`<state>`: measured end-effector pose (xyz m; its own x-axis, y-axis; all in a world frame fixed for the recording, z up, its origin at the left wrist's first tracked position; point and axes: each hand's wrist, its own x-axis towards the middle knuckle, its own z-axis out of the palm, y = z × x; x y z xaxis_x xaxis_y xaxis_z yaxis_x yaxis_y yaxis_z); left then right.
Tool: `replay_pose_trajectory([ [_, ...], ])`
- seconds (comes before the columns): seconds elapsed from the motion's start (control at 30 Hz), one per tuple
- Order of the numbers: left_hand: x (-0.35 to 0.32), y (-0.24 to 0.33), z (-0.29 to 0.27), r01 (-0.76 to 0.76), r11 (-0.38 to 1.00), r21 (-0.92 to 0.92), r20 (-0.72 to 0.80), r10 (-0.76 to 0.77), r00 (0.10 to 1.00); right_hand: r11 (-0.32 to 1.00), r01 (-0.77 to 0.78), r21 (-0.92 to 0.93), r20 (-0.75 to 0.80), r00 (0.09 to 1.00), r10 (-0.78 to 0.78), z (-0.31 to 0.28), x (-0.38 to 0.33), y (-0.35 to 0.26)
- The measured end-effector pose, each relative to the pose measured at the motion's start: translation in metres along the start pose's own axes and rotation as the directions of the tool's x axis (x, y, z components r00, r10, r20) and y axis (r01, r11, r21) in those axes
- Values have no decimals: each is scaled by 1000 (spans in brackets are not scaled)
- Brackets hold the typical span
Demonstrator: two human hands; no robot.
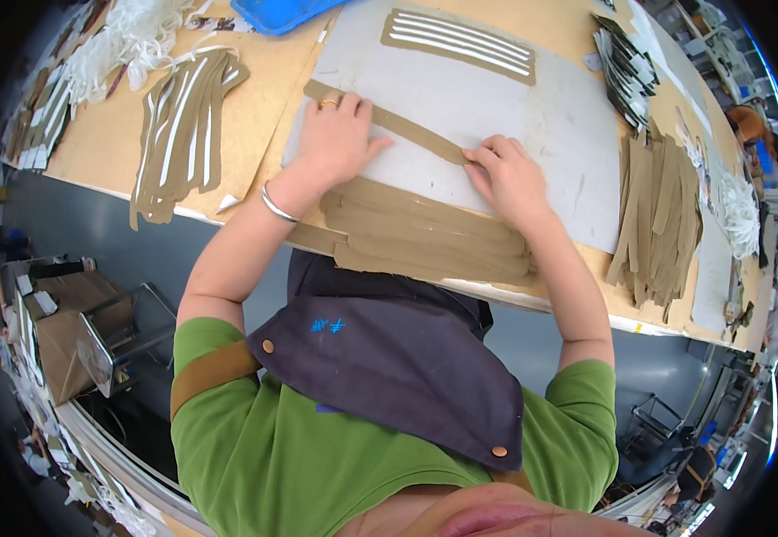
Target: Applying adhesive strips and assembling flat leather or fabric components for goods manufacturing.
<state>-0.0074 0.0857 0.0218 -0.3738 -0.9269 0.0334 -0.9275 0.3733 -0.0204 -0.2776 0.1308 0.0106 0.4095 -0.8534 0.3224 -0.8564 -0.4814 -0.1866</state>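
A long brown strip (pixel 416 134) lies aslant across the grey board (pixel 461 183) in front of me. My left hand (pixel 339 134) rests near its left end, fingertips laid flat on it and thumb spread away. At the strip's right end, the thumb and forefinger of my right hand (pixel 507 174) pinch the tip. Close to my body, overlapping brown strips (pixel 425 234) lie in a stack along the table's near edge. Beyond my hands is a row of brown strips with white bands (pixel 458 45), laid side by side on the board.
Left on the table is a fanned pile of brown-and-white strips (pixel 183 125), with tangled white ribbon (pixel 129 45) behind it. A blue tray (pixel 286 11) stands at the back. To the right lie plain brown strips (pixel 656 219), dark pieces (pixel 626 72) and more white ribbon (pixel 738 215).
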Motion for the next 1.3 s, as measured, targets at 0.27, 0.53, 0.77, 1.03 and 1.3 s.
replay_pose_trajectory([
  [0.27, 6, 0, 9, -263, 956, -131, -292, 217, 932, 989, 134, 69, -247, 962, -113, -51, 24, -17],
  [0.53, -49, -40, -63, -402, 903, -153, -9, 405, 914, 950, -174, 259, 299, 950, 93, -120, -32, 24],
  [0.77, 115, 27, -11, -494, 773, -399, -273, 415, 868, 877, -318, 360, -168, 903, 396, -12, 50, 143],
  [1.03, 204, 112, 41, -390, 913, -121, -356, 327, 876, 896, -445, -7, -371, 833, 411, 56, 76, 167],
  [1.3, 236, 50, 56, 21, 189, -982, -76, -491, 868, 888, -459, -6, -379, 823, 423, 61, 79, 162],
])
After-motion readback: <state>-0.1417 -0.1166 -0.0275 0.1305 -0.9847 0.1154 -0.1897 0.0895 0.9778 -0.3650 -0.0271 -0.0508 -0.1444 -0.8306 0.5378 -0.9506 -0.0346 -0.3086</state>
